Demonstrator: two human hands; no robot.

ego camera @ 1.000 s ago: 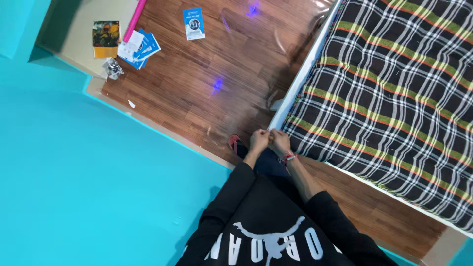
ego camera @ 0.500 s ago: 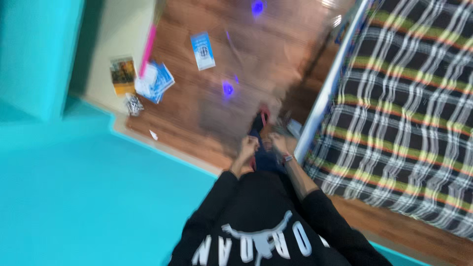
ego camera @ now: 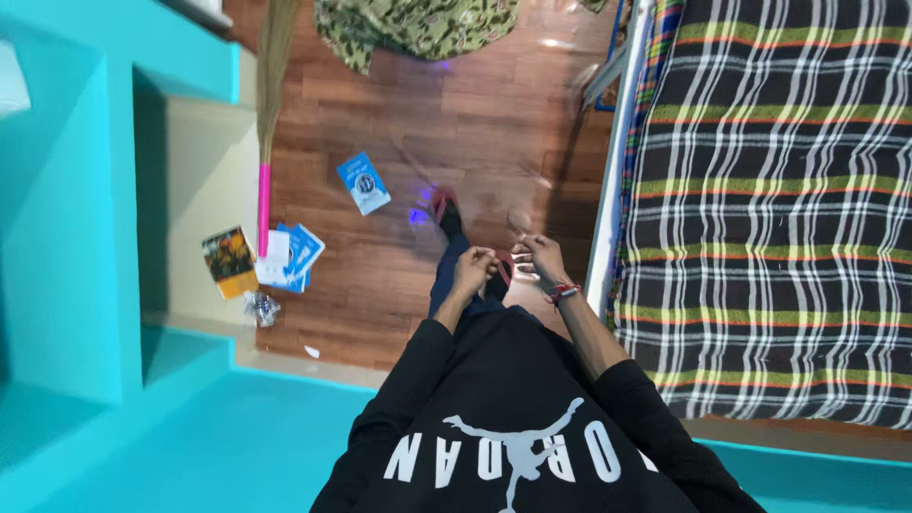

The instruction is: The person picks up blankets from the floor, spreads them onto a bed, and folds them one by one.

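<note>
The fingers (ego camera: 525,252) of both hands are curled and pinch a sheet of clear plastic film (ego camera: 475,185) that runs away from them over the floor; the film is nearly transparent, and only its glare and creases show, so its far edge cannot be traced. The left hand (ego camera: 473,269) is closed in a loose fist on the film's near edge. The right hand (ego camera: 541,258), with a red band at the wrist, holds the same edge just beside it, fingertips bent inward. Both hands sit close together, in front of a black sweater with a white print. The floor (ego camera: 380,285) is brown wood-pattern plank. A dark trouser leg ending in a red slipper (ego camera: 443,211) stands on it just beyond the hands. To the right, a bed (ego camera: 769,190) carries a black plaid cover with white, green and orange lines; its white frame edge lies near the right hand. On the floor to the left lie a blue booklet (ego camera: 363,182), a small stack of blue and white leaflets (ego camera: 293,255), a yellow-covered booklet (ego camera: 229,260) and a crumpled clear wrapper (ego camera: 261,307). A broom (ego camera: 267,123) with a pink handle lies beside a turquoise wall (ego camera: 66,237). At the far edge, a green patterned cloth (ego camera: 418,24) lies on the floor.
</note>
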